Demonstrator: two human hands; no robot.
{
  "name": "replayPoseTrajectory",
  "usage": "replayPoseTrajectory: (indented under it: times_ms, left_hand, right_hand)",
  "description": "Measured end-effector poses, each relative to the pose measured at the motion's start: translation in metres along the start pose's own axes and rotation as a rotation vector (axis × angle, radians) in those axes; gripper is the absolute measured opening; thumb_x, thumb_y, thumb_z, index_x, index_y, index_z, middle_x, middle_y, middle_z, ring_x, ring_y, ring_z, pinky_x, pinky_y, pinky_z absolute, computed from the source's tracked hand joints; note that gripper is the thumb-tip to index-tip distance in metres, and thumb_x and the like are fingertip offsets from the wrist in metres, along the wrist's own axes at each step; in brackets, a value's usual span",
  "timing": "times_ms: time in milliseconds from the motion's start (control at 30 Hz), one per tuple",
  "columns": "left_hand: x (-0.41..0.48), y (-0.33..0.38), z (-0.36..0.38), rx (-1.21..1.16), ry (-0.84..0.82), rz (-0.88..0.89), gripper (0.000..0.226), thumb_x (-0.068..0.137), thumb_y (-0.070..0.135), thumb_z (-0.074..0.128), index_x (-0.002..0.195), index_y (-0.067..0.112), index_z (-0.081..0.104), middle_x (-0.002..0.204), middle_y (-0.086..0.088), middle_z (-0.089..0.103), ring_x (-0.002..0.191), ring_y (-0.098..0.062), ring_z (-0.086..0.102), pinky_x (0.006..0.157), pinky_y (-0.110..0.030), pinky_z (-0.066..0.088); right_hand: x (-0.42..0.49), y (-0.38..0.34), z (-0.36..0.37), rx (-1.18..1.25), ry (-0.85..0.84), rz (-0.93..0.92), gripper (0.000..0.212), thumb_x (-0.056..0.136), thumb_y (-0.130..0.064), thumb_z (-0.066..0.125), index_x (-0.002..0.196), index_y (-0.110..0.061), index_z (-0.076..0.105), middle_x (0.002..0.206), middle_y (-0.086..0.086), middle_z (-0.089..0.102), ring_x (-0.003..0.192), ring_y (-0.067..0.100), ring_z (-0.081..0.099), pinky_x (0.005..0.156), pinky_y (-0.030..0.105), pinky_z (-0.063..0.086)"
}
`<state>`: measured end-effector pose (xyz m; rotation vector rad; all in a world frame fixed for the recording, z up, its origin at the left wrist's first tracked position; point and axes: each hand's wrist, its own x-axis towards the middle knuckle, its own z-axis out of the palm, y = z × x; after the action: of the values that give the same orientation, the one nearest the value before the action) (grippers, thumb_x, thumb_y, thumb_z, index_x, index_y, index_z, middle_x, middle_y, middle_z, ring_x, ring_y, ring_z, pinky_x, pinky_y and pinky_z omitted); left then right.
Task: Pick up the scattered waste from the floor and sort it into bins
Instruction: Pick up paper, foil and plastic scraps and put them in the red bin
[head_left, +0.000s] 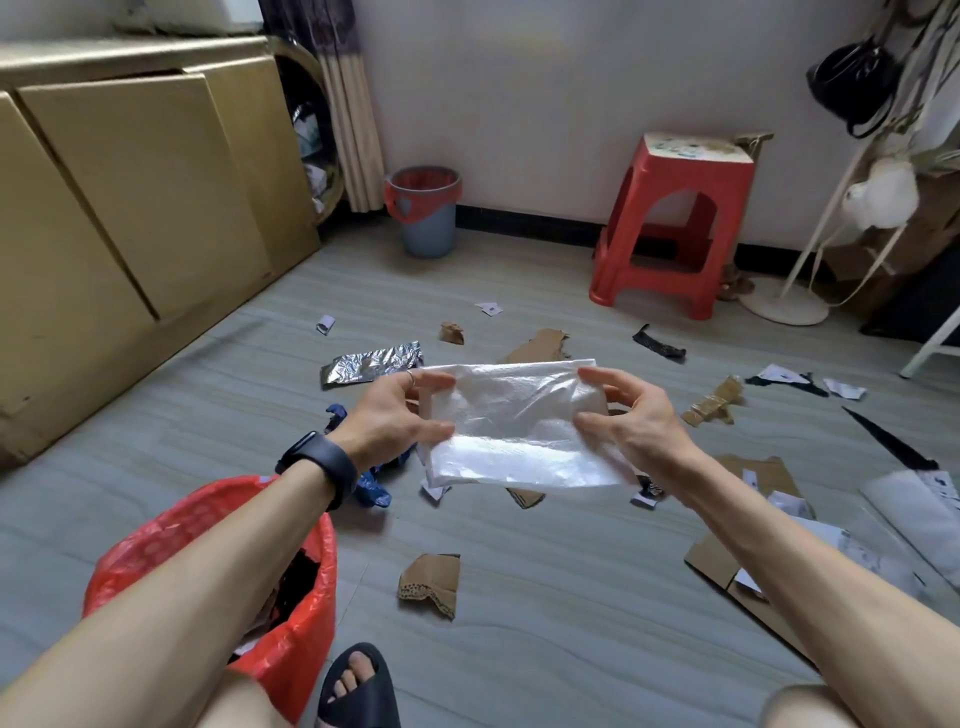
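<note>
I hold a flat white plastic bag (511, 423) stretched in the air between both hands. My left hand (397, 413) pinches its left edge, and my right hand (631, 415) pinches its right edge. Below my left forearm stands a bin lined with a red bag (306, 623), with dark waste inside. A grey bin with a red liner (426, 213) stands by the far wall. Scattered on the floor lie a silver foil wrapper (363, 366), a blue plastic scrap (371, 488), cardboard pieces (431, 584), a torn brown cardboard sheet (540, 345) and a black strip (658, 345).
Large flat cardboard boxes (130, 208) lean along the left wall. A red plastic stool (675, 228) and a white stand base (784, 306) sit at the back right. More cardboard and white paper (779, 525) lie on the floor at the right. My sandalled foot (358, 686) is at the bottom.
</note>
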<state>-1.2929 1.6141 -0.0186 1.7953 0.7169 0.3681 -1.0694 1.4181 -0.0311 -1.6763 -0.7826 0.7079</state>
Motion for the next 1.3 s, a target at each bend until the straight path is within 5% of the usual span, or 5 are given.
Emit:
replayPoseTrajectory:
  times_ms: [300,433,867,1033,1300]
  left_hand:
    - [0.005,0.004,-0.012,0.258,0.234,0.173,0.037,0.076,0.011,0.084,0.109,0.024,0.074,0.079,0.012,0.072,0.066,0.005,0.065,0.065,-0.007,0.048]
    - [0.012,-0.009,-0.016,0.619,0.350,0.256,0.012,0.079,0.032,0.082,0.089,0.027,0.077,0.086,0.008,0.061,0.081,-0.014,0.061,0.073,-0.027,0.049]
    - [0.013,0.002,-0.010,0.188,0.136,0.123,0.009,0.100,0.020,0.057,0.096,0.028,0.054,0.050,0.012,0.038,0.045,-0.007,0.032,0.041,-0.018,0.029]
    - [0.005,0.016,-0.004,0.041,0.078,0.073,0.016,0.100,0.006,0.055,0.107,0.006,0.069,0.088,-0.004,0.069,0.047,0.004,0.052,0.048,-0.006,0.037]
    - [-0.001,0.009,-0.016,0.177,-0.053,-0.079,0.052,0.070,0.023,0.089,0.118,0.023,0.068,0.098,-0.006,0.069,0.074,-0.011,0.067,0.073,-0.025,0.058]
  right_hand:
    - [0.010,-0.002,0.001,-0.587,0.186,-0.279,0.016,0.084,-0.033,0.079,0.096,-0.022,0.079,0.086,-0.006,0.070,0.078,0.011,0.067,0.067,0.019,0.051]
    - [0.016,0.006,0.003,-0.594,0.210,-0.303,0.021,0.087,-0.038,0.076,0.081,-0.018,0.071,0.097,0.003,0.058,0.084,0.017,0.060,0.073,0.026,0.050]
    - [0.007,-0.009,0.010,-0.287,0.223,-0.272,0.022,0.095,-0.024,0.068,0.106,-0.023,0.050,0.053,-0.005,0.052,0.037,0.005,0.038,0.040,0.017,0.032]
    - [0.002,-0.013,0.009,-0.283,0.227,-0.353,0.013,0.097,-0.019,0.064,0.106,-0.018,0.055,0.060,-0.001,0.057,0.036,0.004,0.043,0.036,0.020,0.036]
    - [0.001,-0.008,-0.005,-0.195,-0.040,-0.112,0.043,0.078,-0.022,0.084,0.119,-0.029,0.072,0.112,-0.005,0.074,0.095,0.015,0.072,0.085,0.038,0.061]
